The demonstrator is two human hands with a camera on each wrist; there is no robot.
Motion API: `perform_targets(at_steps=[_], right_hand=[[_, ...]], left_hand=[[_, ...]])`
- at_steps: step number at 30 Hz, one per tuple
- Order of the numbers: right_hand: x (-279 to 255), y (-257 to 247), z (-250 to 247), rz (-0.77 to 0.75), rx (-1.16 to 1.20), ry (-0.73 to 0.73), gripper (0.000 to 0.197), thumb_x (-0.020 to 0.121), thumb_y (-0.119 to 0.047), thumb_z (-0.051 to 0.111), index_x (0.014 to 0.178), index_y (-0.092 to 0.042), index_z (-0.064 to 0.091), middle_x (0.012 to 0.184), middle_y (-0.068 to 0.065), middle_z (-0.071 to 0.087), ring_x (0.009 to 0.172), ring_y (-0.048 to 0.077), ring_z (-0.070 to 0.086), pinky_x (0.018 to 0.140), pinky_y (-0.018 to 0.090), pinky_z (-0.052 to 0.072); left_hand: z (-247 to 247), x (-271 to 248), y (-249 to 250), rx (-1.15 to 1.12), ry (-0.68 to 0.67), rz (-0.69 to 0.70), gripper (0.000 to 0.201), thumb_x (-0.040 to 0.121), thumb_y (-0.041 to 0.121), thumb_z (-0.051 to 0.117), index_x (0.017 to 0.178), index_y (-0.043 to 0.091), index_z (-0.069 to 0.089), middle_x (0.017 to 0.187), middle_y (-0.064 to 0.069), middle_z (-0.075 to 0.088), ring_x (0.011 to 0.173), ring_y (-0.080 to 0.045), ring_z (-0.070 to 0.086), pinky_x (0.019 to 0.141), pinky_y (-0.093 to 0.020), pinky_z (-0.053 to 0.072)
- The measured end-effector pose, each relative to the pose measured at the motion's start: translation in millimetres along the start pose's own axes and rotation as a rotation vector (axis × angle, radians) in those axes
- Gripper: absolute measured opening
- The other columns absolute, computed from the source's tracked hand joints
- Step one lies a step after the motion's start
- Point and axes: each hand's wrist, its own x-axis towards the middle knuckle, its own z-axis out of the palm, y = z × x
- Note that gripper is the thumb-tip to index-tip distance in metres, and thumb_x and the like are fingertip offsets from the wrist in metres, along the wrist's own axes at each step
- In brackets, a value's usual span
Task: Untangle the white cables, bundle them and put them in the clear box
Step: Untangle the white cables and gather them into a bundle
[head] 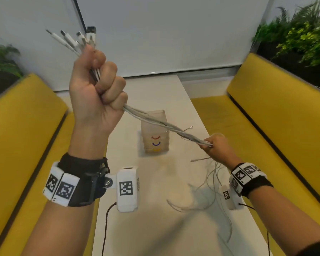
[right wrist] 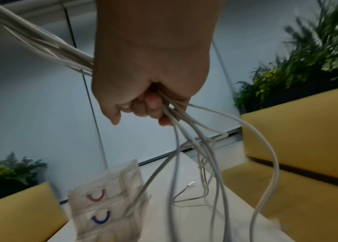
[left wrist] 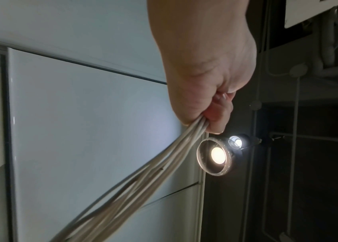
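The cables (head: pixel 166 125) are white to pale grey, their plug ends (head: pixel 70 38) white with silvery metal tips. The clear box (head: pixel 155 133) is see-through with a faint milky tint and carries three curved marks down its front: red on top, blue in the middle, yellow at the bottom. The table (head: pixel 155 228) is off-white. The benches (head: pixel 277 108) on both sides are mustard yellow with dark edging. The wrist bands (head: pixel 85 178) are black and bear white blocks printed with black-and-white square codes. The plants (head: pixel 299 34) are green, the wall panels (head: pixel 174 34) pale grey.
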Motion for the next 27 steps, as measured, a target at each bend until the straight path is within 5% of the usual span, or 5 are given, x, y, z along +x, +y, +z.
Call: perform_targets(at_steps=[10, 15, 20, 24, 27], right_hand=[[7, 24, -36, 0.233, -0.52, 0.268, 0.056, 0.097, -0.053, 0.043, 0.059, -0.016, 0.059, 0.048, 0.0, 0.051, 0.044, 0.022, 0.053, 0.051, 0.028, 0.045], [3, 16, -27, 0.275, -0.479, 0.097, 0.031, 0.093, -0.034, 0.052, 0.067, -0.019, 0.06, 0.06, -0.001, 0.06, 0.056, 0.02, 0.061, 0.056, 0.028, 0.052], [-7, -3, 20, 0.176, -0.392, -0.152, 0.037, 0.084, -0.058, 0.06, 0.1, -0.025, 0.06, 0.099, -0.003, 0.071, 0.094, 0.023, 0.066, 0.089, 0.038, 0.045], [-18, -36, 40, -0.02, -0.124, -0.503, 0.133, 0.058, -0.071, 0.077, 0.157, -0.026, 0.001, 0.165, 0.004, 0.01, 0.153, 0.025, 0.004, 0.118, 0.061, -0.006], [-30, -98, 31, -0.349, 0.204, -0.336, 0.136, 0.065, -0.064, 0.079, 0.156, -0.028, -0.015, 0.166, -0.004, -0.012, 0.151, 0.014, -0.02, 0.12, 0.051, -0.014]], left_hand=[[-11, -2, -25, 0.202, 0.16, -0.081, 0.033, 0.103, 0.036, 0.032, 0.074, 0.022, 0.037, 0.052, 0.006, 0.015, 0.04, -0.008, 0.01, 0.035, -0.02, 0.009], [-21, -1, -28, 0.216, 0.214, -0.044, 0.034, 0.104, 0.035, 0.033, 0.073, 0.022, 0.04, 0.052, 0.006, 0.018, 0.041, -0.008, 0.011, 0.037, -0.021, 0.01], [-26, -1, -24, 0.253, 0.235, -0.026, 0.033, 0.103, 0.035, 0.035, 0.072, 0.022, 0.039, 0.051, 0.007, 0.02, 0.041, -0.008, 0.011, 0.037, -0.022, 0.01], [-32, -6, -35, 0.327, 0.235, -0.066, 0.032, 0.102, 0.034, 0.037, 0.071, 0.023, 0.037, 0.053, 0.005, 0.016, 0.043, -0.009, 0.01, 0.038, -0.023, 0.009], [-40, -9, -51, 0.398, 0.2, -0.115, 0.036, 0.106, 0.031, 0.032, 0.071, 0.021, 0.034, 0.054, 0.004, 0.017, 0.043, -0.01, 0.012, 0.04, -0.025, 0.01]])
